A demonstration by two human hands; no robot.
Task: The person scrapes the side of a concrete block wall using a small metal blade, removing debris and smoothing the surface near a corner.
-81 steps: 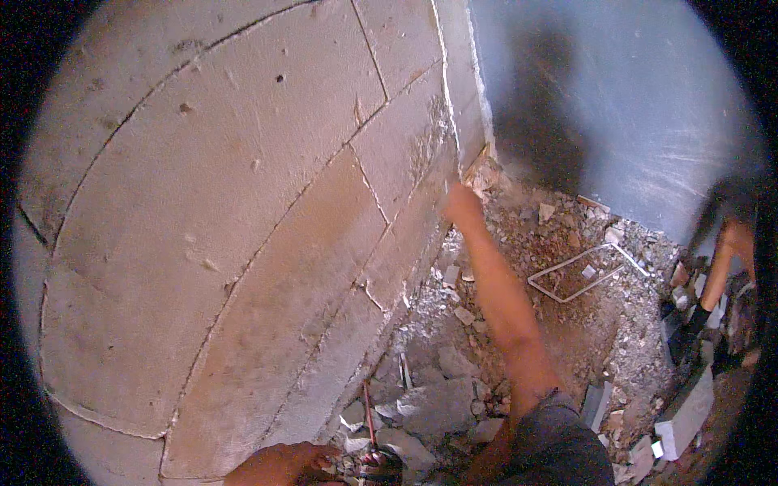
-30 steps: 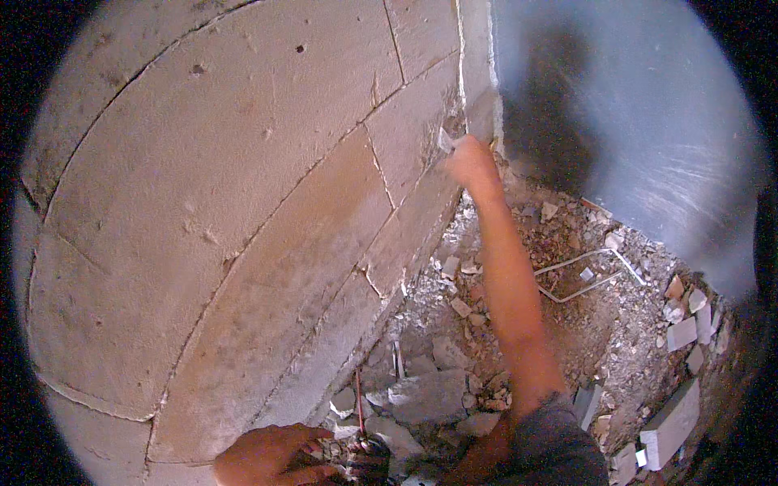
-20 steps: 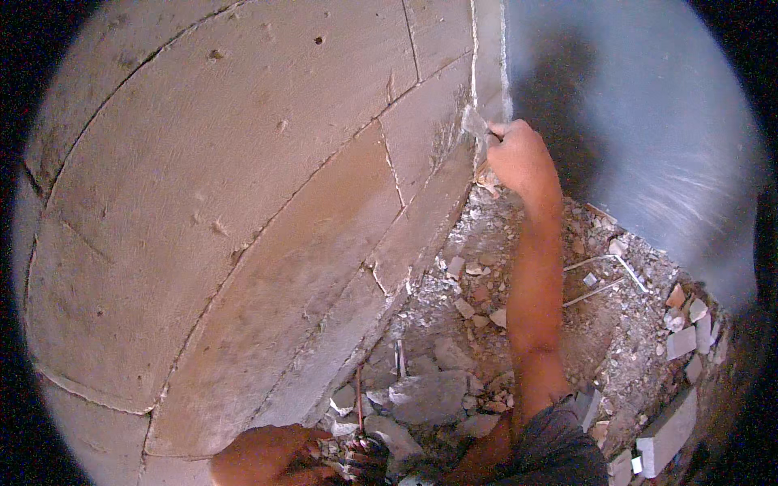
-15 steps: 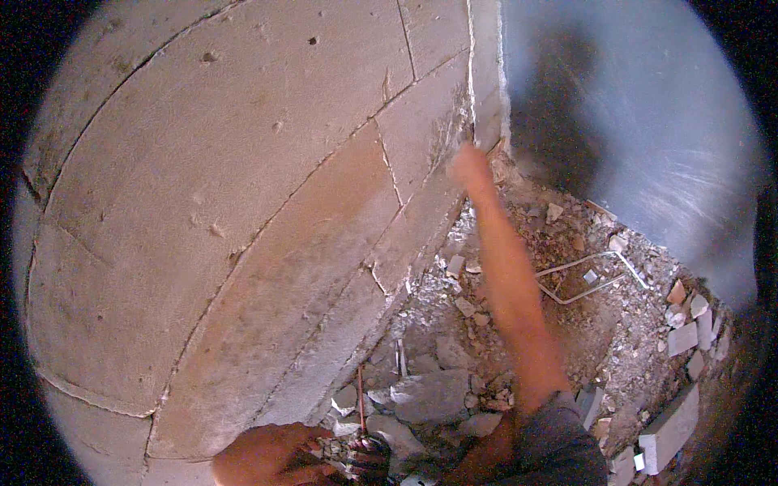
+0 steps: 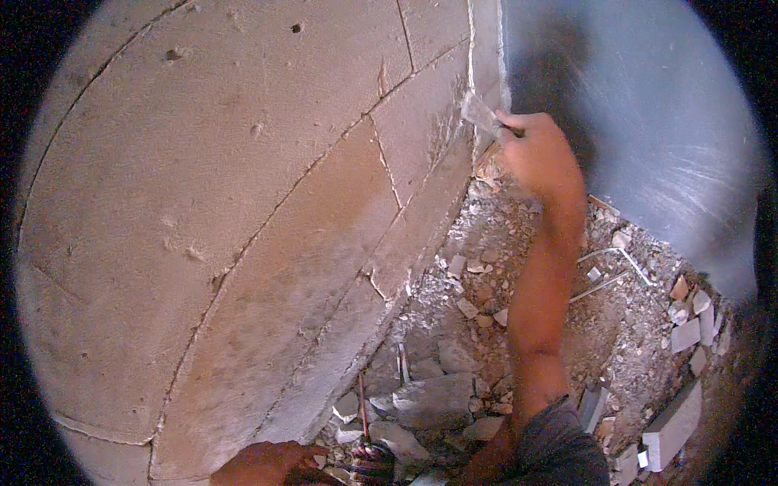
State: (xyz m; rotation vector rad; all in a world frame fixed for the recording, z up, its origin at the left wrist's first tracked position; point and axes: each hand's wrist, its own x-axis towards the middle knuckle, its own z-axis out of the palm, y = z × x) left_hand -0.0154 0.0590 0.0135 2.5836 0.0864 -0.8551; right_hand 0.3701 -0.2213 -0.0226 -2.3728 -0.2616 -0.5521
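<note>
My right hand [image 5: 539, 158] is closed on the handle of a putty knife [image 5: 480, 112]. The flat, pale blade lies at the wall [image 5: 267, 211] close to the corner, beside a whitish vertical joint. At the lower edge my left hand [image 5: 263, 464] is near the foot of the wall; its fingers reach to the right, look apart and show nothing in them. Part of that hand is cut off by the picture's edge. Just right of it sits a dark striped object [image 5: 372, 463] whose kind I cannot make out, with a thin reddish rod [image 5: 364, 409] rising behind it.
Broken stone and rubble [image 5: 433, 399] cover the ground along the wall. A bent white wire or strip frame [image 5: 632, 263] lies to the right, partly behind my forearm. Pale blocks [image 5: 674, 429] lie at the lower right. A smooth bluish-grey surface [image 5: 648, 121] meets the corner.
My right hand has moved to the right and slightly up, away from the wall face, and the putty knife now shows. The left hand has shifted slightly down and its fingers show less.
</note>
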